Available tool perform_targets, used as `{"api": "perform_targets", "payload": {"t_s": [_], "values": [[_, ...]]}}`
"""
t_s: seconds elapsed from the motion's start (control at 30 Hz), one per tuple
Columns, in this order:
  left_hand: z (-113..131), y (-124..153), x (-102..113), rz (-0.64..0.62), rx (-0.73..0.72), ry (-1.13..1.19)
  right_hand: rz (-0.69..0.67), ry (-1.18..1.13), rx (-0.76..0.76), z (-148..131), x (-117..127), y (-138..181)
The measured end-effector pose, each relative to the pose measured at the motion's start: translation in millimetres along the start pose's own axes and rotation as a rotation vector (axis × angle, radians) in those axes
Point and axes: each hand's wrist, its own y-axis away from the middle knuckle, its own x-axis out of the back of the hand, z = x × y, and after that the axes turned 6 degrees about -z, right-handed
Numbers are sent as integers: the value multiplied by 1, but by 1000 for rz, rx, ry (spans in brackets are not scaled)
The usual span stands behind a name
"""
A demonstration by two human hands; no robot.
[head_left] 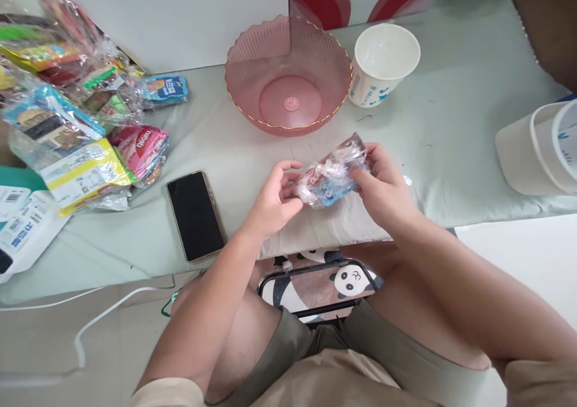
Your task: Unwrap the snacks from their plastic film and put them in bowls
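Note:
A crinkled clear plastic snack packet (331, 175) with blue and dark red printing is held tilted above the cloth, near the table's front edge. My right hand (385, 187) grips its right end, thumb on top and fingers partly hidden behind. At the packet's left end, my left hand (274, 202) is loosely curved with thumb and fingers apart, its fingertips close to or touching the plastic. Beyond both hands stands a pink ribbed bowl (288, 127) with a wavy gold rim, nothing inside it. A white paper cup (383, 64) stands upright beside the bowl's right side.
A heap of wrapped snacks (81, 118) covers the left side, with a blue packet (164, 88) at its edge. A black phone (196, 214) lies left of my hands. White containers (527, 148) stand at far right. A white board (180, 16) is behind the bowl.

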Motion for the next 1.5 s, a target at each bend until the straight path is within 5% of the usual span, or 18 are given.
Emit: {"api": "perform_targets", "payload": {"t_s": [0.33,0.57,0.73,0.87,1.03,1.17,1.27,1.37,1.5], "values": [[-2,-6,-2,300,-86,-138,44,-48,-14,-2,-13,-4],[20,0,1,321,-137,183,126,-502,32,9,-8,-15],[32,3,4,339,-132,358,189,-619,59,11,-7,-19],[32,1,12,286,-101,408,71,-549,-7,9,-9,-17],[19,1,2,-81,135,269,-100,-411,-78,11,-17,-9],[12,0,-9,63,115,269,22,-242,58,13,-22,-3],[12,0,-12,106,101,285,-25,-93,130,10,-25,3],[13,2,-11,59,107,268,-66,47,127,6,-26,5],[17,3,-8,114,115,262,70,-2,20,2,-21,-3]]}}
